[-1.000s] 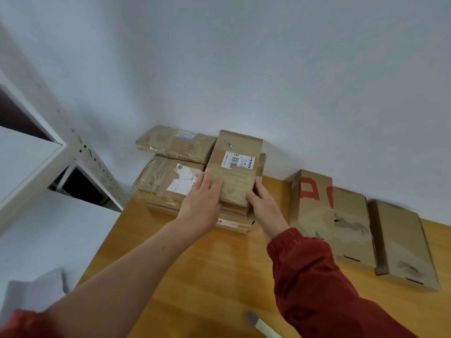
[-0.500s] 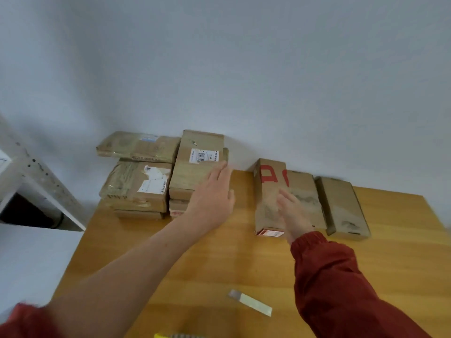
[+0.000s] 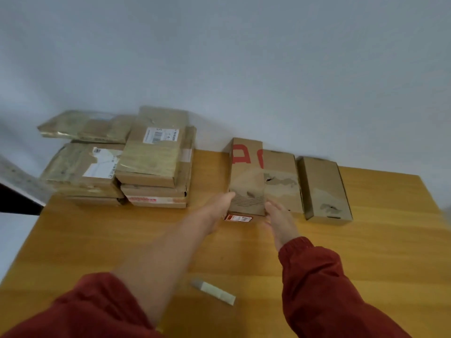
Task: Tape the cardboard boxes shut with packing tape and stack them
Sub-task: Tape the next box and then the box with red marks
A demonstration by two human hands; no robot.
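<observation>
Plain pale grey-white wall (image 3: 244, 57) beyond the fingers (image 3: 272, 208), uniform across whole upper half. Under & around the fingers, wooden table (image 3: 366, 252), warm honey-yellow w/ visible grain, far edge tight against wall, far R corner well to R of the fingers. Far to L of the fingers, past table's L edge: pale speckled slanting strip (image 3: 17, 175), blurred, w/ dark gap (image 3: 17, 202) just below it, then white surface (image 3: 14, 235) on the near side. Soft, even, diffuse light; only faint shadows on wall far L of the fingers & on tabletop beneath them.
</observation>
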